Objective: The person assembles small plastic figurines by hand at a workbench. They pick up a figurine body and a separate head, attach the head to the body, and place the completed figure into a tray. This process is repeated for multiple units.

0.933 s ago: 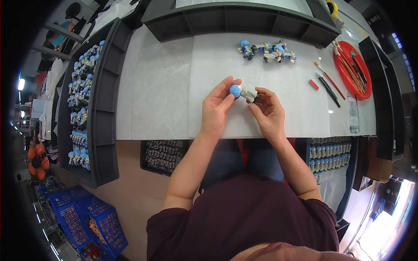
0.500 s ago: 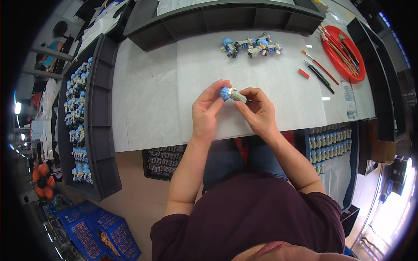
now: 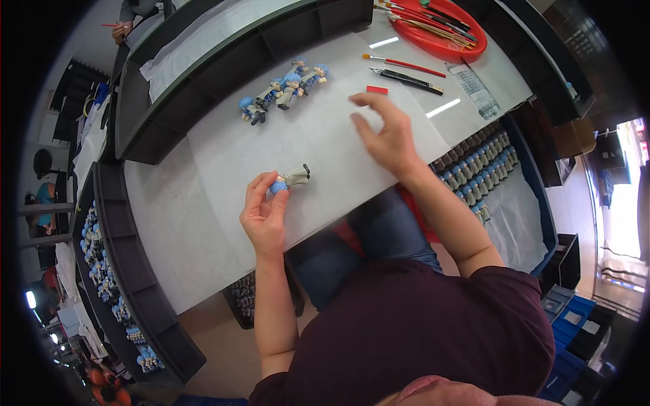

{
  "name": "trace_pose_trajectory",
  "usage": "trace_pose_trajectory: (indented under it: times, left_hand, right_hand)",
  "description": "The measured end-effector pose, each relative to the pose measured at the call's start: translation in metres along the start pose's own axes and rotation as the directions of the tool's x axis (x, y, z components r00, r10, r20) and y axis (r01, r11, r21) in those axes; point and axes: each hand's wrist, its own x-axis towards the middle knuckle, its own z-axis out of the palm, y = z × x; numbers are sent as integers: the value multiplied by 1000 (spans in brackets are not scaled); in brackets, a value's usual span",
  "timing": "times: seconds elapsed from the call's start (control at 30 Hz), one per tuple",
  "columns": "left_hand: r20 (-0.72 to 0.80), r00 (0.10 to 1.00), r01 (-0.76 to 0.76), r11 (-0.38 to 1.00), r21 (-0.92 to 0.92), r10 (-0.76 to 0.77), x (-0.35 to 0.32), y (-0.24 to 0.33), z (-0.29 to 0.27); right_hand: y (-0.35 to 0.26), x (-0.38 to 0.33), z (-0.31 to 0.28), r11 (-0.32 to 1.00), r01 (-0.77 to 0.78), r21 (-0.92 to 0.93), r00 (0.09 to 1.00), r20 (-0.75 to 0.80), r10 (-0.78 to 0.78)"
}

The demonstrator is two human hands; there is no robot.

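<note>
A small figurine [image 3: 296, 177] with blue hair and a pale grey-green coat lies sideways in my left hand [image 3: 264, 220]. Thumb and fingers pinch it at the head, and its dark feet point right. My right hand [image 3: 387, 135] hovers over the right part of the white sheet, thumb and fingers apart, with nothing in it. Just beyond its fingertips lie a small red block [image 3: 377, 89], a black pen-like tool with a pointed tip [image 3: 409, 81] and a red-handled paintbrush [image 3: 406, 64]. Several similar figurines [image 3: 291, 84] lie in a cluster farther back.
A red dish [image 3: 482, 51] of brushes stands far right. Dark crates border the table at the back [image 3: 271, 47] and left [image 3: 145, 271], the left one holding many figurines. A lined tray [image 3: 535, 210] with rows of figurines sits below the right edge. Another person's hand [image 3: 122, 30] shows far left.
My right hand has let go of the figurine and moved right toward the tools. The left hand keeps the figurine, now gripping its head. The view has turned and shifted right.
</note>
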Motion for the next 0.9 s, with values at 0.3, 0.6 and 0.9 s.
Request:
trace_pose_trajectory:
  times: [0.3, 0.6, 0.9]
  left_hand:
    - [-53, 995, 83, 996, -22, -84, 2, 0, 7]
    - [-66, 989, 131, 991, 13, -130, 1, -2, 5]
    - [-60, 994, 96, 994, 50, -92, 2, 1, 2]
  right_hand:
    - [66, 63, -48, 931, -53, -360, 989, 112, 100]
    - [27, 34, -7, 965, -141, -223, 956, 222, 191]
    - [-43, -6, 30, 832, -441, 337, 821, 525, 224]
